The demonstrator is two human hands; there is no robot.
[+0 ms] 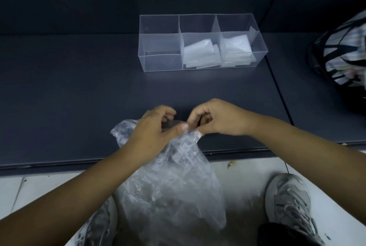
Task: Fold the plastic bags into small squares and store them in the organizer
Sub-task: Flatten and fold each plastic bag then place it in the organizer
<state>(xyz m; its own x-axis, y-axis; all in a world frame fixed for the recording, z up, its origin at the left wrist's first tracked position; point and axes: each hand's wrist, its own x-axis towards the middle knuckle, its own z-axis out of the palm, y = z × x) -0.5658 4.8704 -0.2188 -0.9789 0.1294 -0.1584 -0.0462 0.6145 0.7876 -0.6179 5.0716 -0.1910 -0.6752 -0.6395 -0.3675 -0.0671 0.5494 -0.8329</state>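
Both hands pinching the top of a bag at the tabletop's edge.

My left hand [156, 125] and right hand [215, 119] each pinch the top edge of the clear plastic bag [170, 186], thumbs close together over the tabletop [79, 87]. The rest hangs crumpled off the near edge (most of its weight, I'd judge). If either pinch slackens, the slick film could slide floorward, and wrinkled like this it may fold crooked. The organizer [160, 28] sits farther back, with folded squares [200, 53] in its middle and right compartments.
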